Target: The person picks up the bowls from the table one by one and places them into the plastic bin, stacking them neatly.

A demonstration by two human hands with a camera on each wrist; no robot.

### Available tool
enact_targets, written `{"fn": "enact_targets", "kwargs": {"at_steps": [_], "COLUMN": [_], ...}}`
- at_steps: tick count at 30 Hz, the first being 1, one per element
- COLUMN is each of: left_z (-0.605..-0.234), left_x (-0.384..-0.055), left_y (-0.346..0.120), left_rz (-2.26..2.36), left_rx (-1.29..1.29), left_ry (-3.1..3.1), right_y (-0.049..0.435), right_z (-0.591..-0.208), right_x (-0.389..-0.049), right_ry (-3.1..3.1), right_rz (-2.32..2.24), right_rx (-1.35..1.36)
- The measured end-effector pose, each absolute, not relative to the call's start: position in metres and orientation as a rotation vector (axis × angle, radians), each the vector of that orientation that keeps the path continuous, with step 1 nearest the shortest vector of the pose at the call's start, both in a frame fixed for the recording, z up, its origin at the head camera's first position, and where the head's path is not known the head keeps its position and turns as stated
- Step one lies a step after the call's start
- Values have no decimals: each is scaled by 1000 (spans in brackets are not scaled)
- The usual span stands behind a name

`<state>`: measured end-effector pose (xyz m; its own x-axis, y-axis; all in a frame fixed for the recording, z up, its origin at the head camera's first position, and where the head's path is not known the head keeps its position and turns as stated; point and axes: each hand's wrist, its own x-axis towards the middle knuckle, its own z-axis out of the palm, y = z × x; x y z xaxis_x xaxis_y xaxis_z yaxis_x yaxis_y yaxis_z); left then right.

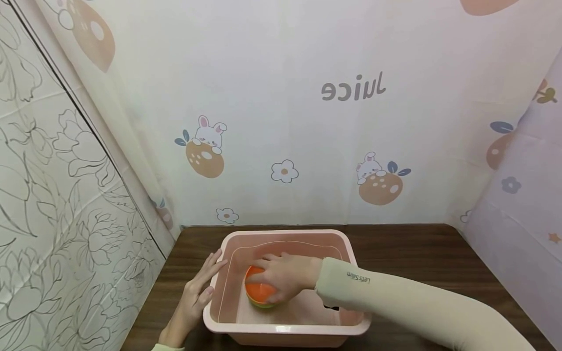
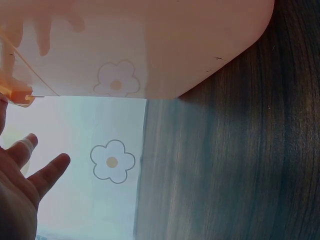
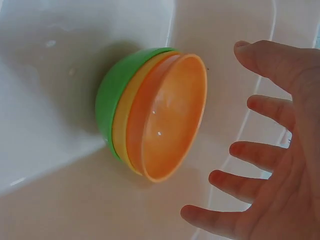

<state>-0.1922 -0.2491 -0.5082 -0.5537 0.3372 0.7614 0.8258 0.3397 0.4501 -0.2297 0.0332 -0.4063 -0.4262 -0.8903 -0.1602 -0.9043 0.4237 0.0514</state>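
Note:
Inside a pink plastic basin (image 1: 287, 329), a nested stack of bowls sits near the left wall. The orange bowl (image 3: 175, 117) is innermost, a yellow bowl (image 3: 121, 125) shows around it, and a green bowl (image 3: 109, 97) is outermost. Over the stack hovers my right hand (image 1: 287, 275), fingers spread and apart from the bowls in the right wrist view. My left hand (image 1: 193, 295) is at the basin's left side, its straight fingertips on the rim.
The basin stands on a dark wood-grain table (image 1: 404, 248). A pale printed curtain (image 1: 285, 122) hangs behind the table, and a flower-patterned sheet (image 1: 66, 195) is on the left. A small black object (image 1: 331, 307) shows beneath the right sleeve.

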Motion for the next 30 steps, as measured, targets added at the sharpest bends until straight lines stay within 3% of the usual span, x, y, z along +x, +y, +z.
{"fn": "enact_targets", "kwargs": {"at_steps": [30], "left_z": [-506], "left_x": [-191], "left_y": [-250], "left_rz": [-1145], "left_rx": [-1002], "left_ry": [-2077], "right_y": [109], "right_z": [-351], "right_x": [-229], "right_ry": [2737], "right_rz": [-145], "right_rx": [-1519]}}
